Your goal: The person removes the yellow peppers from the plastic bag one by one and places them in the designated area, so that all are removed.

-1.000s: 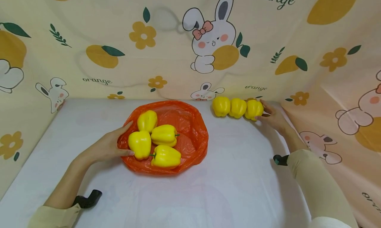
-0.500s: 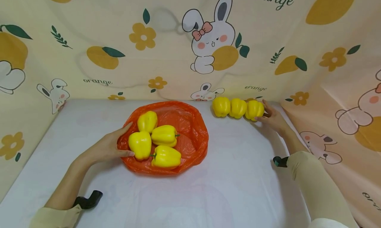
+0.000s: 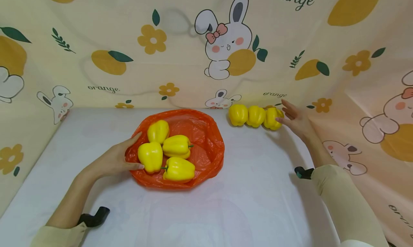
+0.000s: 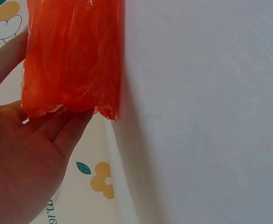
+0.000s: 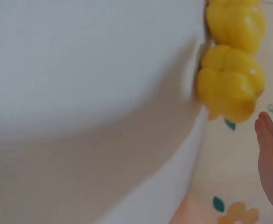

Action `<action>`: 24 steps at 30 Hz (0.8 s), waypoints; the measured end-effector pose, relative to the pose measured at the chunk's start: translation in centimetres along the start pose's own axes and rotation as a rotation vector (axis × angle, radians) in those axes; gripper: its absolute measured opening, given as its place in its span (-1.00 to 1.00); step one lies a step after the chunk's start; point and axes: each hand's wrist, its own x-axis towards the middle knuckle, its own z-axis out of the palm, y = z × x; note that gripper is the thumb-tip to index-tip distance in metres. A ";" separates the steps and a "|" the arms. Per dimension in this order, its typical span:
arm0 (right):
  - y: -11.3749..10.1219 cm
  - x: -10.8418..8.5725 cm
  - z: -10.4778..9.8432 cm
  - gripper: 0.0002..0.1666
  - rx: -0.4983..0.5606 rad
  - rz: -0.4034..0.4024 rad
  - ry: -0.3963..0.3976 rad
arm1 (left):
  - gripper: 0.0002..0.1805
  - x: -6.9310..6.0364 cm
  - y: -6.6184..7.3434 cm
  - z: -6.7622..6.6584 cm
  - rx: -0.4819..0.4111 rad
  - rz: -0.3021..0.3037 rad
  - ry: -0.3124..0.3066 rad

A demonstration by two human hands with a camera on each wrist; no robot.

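A red plastic bag (image 3: 211, 132) lies with its mouth open on the white table, its rim rolled round. Several yellow bell peppers (image 3: 150, 157) sit inside, mostly toward the left side. My left hand (image 3: 113, 159) holds the bag's left edge, thumb and fingers over the rim; in the left wrist view some fingertips are hidden behind the red plastic (image 4: 75, 56). At the back right, 3 more yellow bell peppers (image 3: 256, 116) stand in a row. Beside the rightmost pepper (image 5: 230, 84) is my right hand (image 3: 297, 120), fingers spread; a gap separates them in the right wrist view.
A patterned cloth wall (image 3: 180, 75) rises directly behind the table (image 3: 251, 189) and along its right side. The row of peppers stands close to the back wall. Black wrist-worn mounts (image 3: 95, 217) stick out at both sleeves.
My right hand has loosened from the rightmost pepper, its fingers lifting up and away to the right. The left hand keeps its place on the bag. The head view has shifted slightly.
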 end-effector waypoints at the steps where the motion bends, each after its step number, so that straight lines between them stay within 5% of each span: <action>1: -0.8 -0.3 0.2 -0.01 0.005 -0.016 0.001 | 0.24 0.0 0.0 -0.1 0.001 0.001 0.001; 9: -4.9 -1.6 1.8 -0.12 0.044 -0.134 -0.043 | 0.25 -0.1 0.0 -0.3 0.003 -0.001 -0.004; 16: -4.5 -0.6 3.3 -0.17 0.058 -0.238 -0.040 | 0.25 -0.1 0.1 -0.3 -0.003 -0.004 0.000; 24: -5.7 -1.0 5.0 -0.20 0.124 -0.303 -0.128 | 0.25 -0.2 0.0 -0.1 -0.017 -0.012 -0.001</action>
